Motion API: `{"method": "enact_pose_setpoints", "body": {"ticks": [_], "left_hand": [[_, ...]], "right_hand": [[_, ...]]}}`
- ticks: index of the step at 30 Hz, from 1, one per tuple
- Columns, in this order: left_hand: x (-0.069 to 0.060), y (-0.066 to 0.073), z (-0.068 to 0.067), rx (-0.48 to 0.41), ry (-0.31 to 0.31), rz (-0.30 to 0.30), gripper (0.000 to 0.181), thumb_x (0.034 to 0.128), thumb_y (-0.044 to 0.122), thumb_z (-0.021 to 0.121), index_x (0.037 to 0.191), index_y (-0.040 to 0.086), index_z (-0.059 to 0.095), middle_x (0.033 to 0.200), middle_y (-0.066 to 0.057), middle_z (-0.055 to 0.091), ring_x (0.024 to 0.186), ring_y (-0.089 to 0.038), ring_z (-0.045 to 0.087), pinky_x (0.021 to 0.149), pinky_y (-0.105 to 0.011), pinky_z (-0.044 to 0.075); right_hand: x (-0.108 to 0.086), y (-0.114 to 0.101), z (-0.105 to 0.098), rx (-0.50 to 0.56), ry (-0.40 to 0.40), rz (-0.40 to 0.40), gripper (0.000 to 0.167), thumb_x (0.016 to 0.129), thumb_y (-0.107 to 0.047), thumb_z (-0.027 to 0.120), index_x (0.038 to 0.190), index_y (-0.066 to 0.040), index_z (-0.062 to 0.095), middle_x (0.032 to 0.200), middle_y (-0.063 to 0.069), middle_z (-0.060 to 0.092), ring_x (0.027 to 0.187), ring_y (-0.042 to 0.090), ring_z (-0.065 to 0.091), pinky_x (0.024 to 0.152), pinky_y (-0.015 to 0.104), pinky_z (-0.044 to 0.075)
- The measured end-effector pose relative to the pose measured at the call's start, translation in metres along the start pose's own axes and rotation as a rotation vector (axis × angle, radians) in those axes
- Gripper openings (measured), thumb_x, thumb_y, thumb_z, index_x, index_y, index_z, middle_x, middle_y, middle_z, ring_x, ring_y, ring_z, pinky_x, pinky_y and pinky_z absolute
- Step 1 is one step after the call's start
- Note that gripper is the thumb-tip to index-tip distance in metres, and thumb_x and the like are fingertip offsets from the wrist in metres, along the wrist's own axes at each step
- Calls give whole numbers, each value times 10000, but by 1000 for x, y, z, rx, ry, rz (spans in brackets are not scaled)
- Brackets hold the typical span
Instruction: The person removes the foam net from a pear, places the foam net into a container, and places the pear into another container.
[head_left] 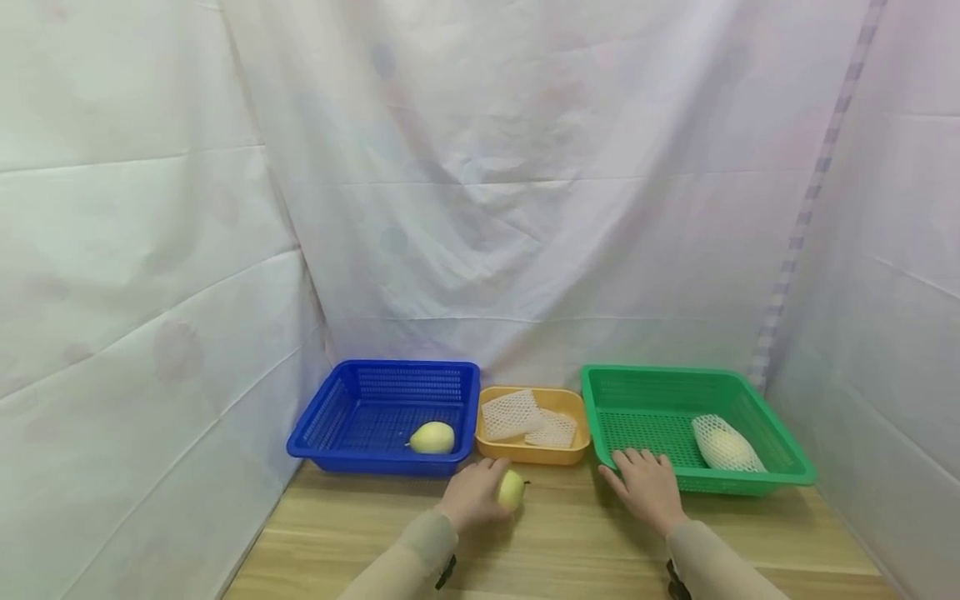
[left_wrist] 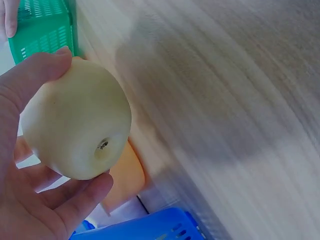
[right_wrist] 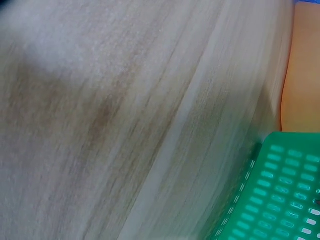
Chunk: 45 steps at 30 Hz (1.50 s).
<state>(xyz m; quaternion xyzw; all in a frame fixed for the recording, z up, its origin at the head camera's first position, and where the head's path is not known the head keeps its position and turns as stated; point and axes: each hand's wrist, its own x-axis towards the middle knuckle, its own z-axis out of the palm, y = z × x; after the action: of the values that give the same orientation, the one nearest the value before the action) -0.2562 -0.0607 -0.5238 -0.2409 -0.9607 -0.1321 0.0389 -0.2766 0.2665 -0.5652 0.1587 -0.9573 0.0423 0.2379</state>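
My left hand [head_left: 476, 497] grips a pale yellow pear [head_left: 511, 491] just in front of the small orange tray [head_left: 534, 454]. In the left wrist view, thumb and fingers curl round the pear [left_wrist: 77, 117], its dimpled end showing. My right hand [head_left: 649, 488] rests with fingers extended at the front left rim of the green basket [head_left: 720, 482], holding nothing; it is out of sight in the right wrist view. White foam nets [head_left: 512, 414] lie in the orange tray. A netted pear [head_left: 727, 448] lies in the green basket.
At the left stands a blue basket [head_left: 375, 463] with one bare pear [head_left: 432, 437] inside. The three containers stand in a row at the back of the wooden table [head_left: 555, 542], with white cloth [head_left: 480, 208] hanging behind and at both sides.
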Motion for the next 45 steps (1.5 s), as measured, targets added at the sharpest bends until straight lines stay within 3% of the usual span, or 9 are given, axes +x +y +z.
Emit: {"method": "enact_pose_setpoints", "body": {"ticks": [9, 14, 32, 45], "left_hand": [[6, -1, -3, 24, -4, 7, 748, 672, 466, 818, 1309, 191, 537, 1027, 16, 616, 825, -141, 575, 698, -313, 491], [7, -2, -6, 34, -9, 10, 805, 672, 470, 819, 1355, 169, 516, 1103, -16, 625, 890, -181, 599, 739, -347, 504], [10, 5, -31, -8, -8, 47, 820, 688, 443, 833, 1388, 169, 508, 1238, -48, 606, 995, -223, 617, 781, -375, 516], [14, -1, -44, -12, 15, 64, 776, 692, 471, 827, 1354, 215, 514, 1126, -13, 622, 887, -163, 608, 729, -330, 504]], "right_hand": [[0, 2, 0, -17, 49, -14, 347, 890, -469, 646, 1010, -144, 666, 887, 26, 643, 720, 228, 541, 590, 383, 343], [2, 0, 4, -20, 30, -6, 341, 898, -482, 626, 973, -150, 650, 855, 18, 624, 703, 224, 528, 592, 391, 346], [3, 0, 5, -30, 38, -1, 345, 896, -490, 622, 949, -150, 644, 841, 12, 622, 700, 214, 528, 596, 391, 358], [2, -1, 3, -36, 50, -9, 366, 898, -499, 604, 966, -144, 664, 876, 28, 653, 714, 220, 547, 599, 386, 369]]}}
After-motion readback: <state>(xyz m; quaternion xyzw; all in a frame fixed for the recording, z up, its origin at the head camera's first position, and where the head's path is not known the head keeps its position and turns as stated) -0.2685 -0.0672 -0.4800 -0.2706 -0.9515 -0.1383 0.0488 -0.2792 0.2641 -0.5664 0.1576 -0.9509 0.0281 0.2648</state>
